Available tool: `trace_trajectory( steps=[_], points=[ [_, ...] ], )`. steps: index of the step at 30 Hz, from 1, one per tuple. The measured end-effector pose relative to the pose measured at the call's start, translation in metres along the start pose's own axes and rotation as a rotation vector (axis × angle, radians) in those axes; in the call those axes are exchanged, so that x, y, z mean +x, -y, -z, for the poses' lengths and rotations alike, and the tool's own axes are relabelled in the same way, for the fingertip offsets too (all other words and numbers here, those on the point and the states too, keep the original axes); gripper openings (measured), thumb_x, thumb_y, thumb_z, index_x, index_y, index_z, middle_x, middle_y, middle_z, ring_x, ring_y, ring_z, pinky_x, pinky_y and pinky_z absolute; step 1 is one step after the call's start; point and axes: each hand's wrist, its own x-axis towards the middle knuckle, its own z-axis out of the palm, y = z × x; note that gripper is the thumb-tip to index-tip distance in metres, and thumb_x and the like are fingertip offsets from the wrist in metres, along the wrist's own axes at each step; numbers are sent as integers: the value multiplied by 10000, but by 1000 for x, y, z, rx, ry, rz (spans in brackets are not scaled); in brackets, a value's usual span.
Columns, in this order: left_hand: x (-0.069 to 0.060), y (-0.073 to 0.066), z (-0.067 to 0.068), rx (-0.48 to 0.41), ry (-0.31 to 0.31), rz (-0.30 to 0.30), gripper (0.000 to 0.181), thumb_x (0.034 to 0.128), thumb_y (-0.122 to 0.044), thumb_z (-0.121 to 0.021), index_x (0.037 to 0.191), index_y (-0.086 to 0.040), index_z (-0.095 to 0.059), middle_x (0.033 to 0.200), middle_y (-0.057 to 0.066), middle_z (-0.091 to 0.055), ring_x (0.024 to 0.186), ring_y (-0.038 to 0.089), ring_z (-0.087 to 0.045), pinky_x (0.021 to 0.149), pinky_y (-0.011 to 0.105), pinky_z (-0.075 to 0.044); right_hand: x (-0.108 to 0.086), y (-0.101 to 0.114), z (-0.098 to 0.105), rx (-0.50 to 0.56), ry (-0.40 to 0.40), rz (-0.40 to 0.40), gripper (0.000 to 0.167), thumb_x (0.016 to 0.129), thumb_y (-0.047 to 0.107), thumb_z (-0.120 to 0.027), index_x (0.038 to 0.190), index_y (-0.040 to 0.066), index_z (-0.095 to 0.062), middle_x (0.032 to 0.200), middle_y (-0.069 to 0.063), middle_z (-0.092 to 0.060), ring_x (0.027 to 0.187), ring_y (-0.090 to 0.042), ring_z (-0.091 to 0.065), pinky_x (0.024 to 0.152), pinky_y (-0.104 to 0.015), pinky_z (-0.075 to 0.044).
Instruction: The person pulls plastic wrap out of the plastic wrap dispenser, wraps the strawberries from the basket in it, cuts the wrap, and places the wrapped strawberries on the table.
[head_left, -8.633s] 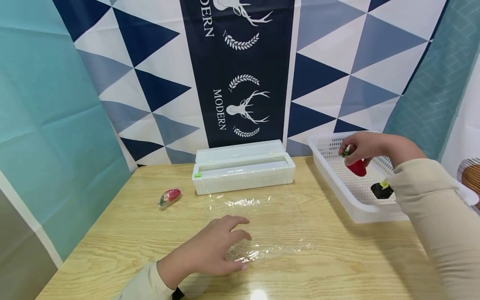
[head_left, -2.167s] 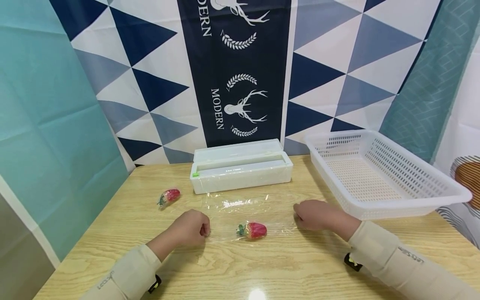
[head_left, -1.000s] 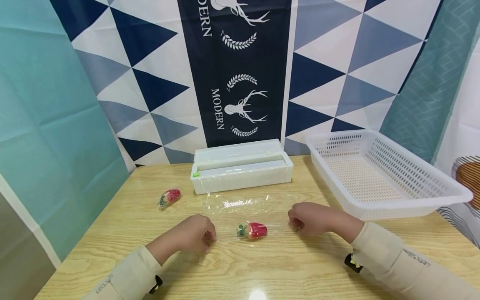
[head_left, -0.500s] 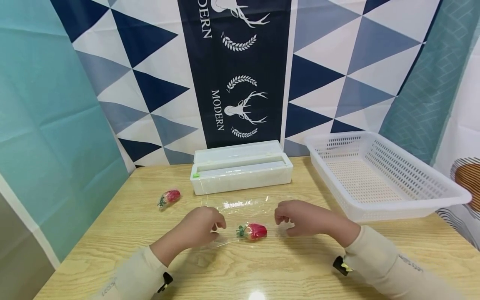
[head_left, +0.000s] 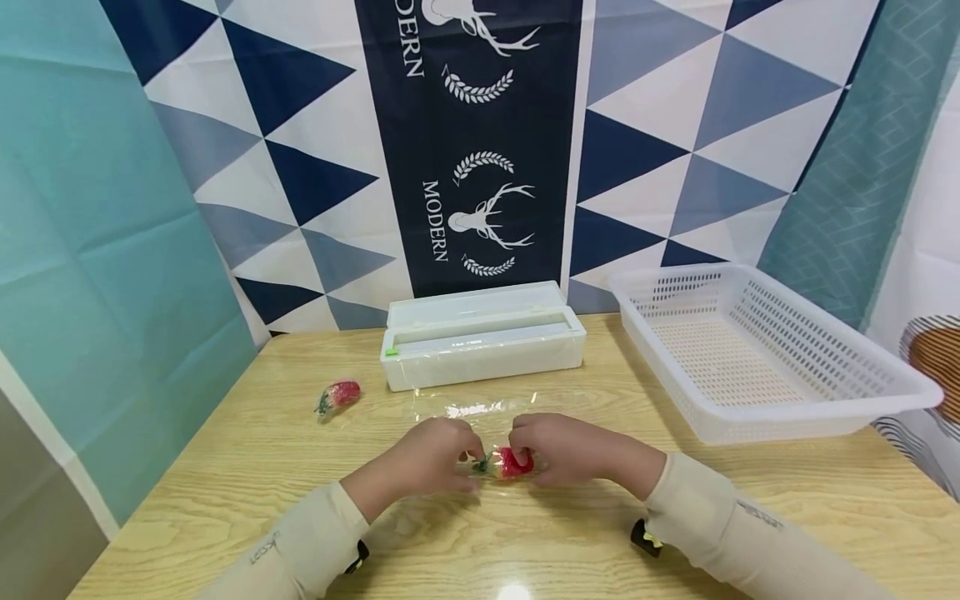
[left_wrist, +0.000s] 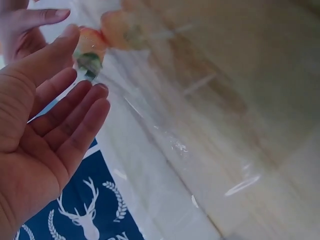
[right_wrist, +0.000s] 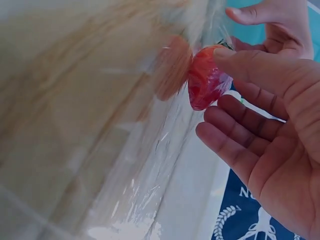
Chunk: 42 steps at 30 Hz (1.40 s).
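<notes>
A red strawberry with green leaves [head_left: 504,463] lies wrapped in clear film at the table's middle, its leafy end toward the left. My right hand [head_left: 562,450] holds its red end; in the right wrist view the thumb of the right hand [right_wrist: 280,130] presses on the strawberry [right_wrist: 206,80], other fingers curved below. My left hand [head_left: 435,458] is at the leafy end, and in the left wrist view the left hand [left_wrist: 45,125] has loosely bent, parted fingers beside the leaves [left_wrist: 90,64]. Clear film [head_left: 476,409] extends behind the hands.
An open white box [head_left: 487,358] with a film roll stands behind the hands. Another wrapped strawberry [head_left: 343,392] lies on the table [head_left: 247,500] at the left. On the right is a white perforated basket [head_left: 810,419]. Patterned cloth hangs behind.
Both hands have moved inward from the sides of the film to the strawberry, and the right hand has taken hold of it. Earlier, a strawberry was lifted from the basket, where a black item also lay.
</notes>
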Motion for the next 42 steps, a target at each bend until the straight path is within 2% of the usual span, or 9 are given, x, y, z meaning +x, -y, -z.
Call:
trace_trajectory(
  steps=[6, 11, 17, 21, 27, 32, 34, 42],
  points=[
    [4, 0, -4, 58, -26, -39, 238, 754, -223, -843, 935, -119, -728, 871, -45, -680, 738, 29, -584, 666, 169, -477, 6, 1, -2, -19, -39, 7, 295, 689, 57, -798, 807, 154, -546, 793, 86, -477, 690, -42, -429, 638, -192, -420],
    [8, -1, -6, 59, -22, -83, 171, 775, -160, -827, 910, -114, -733, 868, -34, -704, 729, 35, -616, 666, 146, -479, 9, 1, -4, -21, -48, 0, 294, 663, 34, -782, 803, 155, -554, 788, 88, -477, 691, -49, -432, 641, -198, -419],
    [13, 1, -6, 83, -27, -102, 58, 814, -112, -770, 851, -128, -729, 814, -70, -695, 692, -2, -596, 644, 130, -465, 11, -1, -5, -20, -53, 4, 239, 731, 39, -777, 810, 145, -577, 796, 80, -509, 710, -44, -463, 655, -195, -439],
    [15, 3, -6, 58, -39, -109, 48, 824, -76, -734, 827, -123, -727, 787, -75, -688, 684, -5, -591, 638, 125, -462, 12, -3, -4, -4, -56, 1, 214, 749, 26, -769, 825, 129, -597, 809, 68, -538, 725, -49, -512, 660, -191, -462],
    [18, 9, -6, 3, -44, -85, 49, 836, -67, -719, 815, -110, -733, 767, -68, -684, 674, 12, -584, 643, 152, -471, 13, -5, -1, 22, -57, 13, 143, 795, -7, -721, 865, 97, -651, 832, 38, -594, 756, -76, -580, 681, -197, -490],
    [18, 15, -5, -32, -39, -59, 87, 850, -73, -712, 778, -121, -720, 698, -97, -620, 613, 12, -488, 612, 175, -441, 15, -9, 2, 31, -54, 4, 115, 850, -6, -686, 913, 89, -695, 867, 30, -638, 779, -80, -605, 700, -219, -505],
    [19, 18, -6, -31, -36, -51, 112, 858, -72, -703, 760, -128, -710, 678, -104, -591, 597, 18, -454, 600, 181, -425, 17, -11, 2, 35, -48, -10, 97, 871, 11, -682, 928, 86, -706, 872, 34, -647, 777, -69, -601, 705, -229, -508],
    [28, 26, -5, 10, -15, -33, 124, 856, -49, -679, 757, -112, -719, 696, -70, -630, 615, 29, -490, 627, 207, -461, 26, -20, 2, 38, -63, -53, 110, 904, 15, -644, 965, 62, -722, 891, 16, -672, 824, -80, -607, 771, -282, -523]
  ],
)
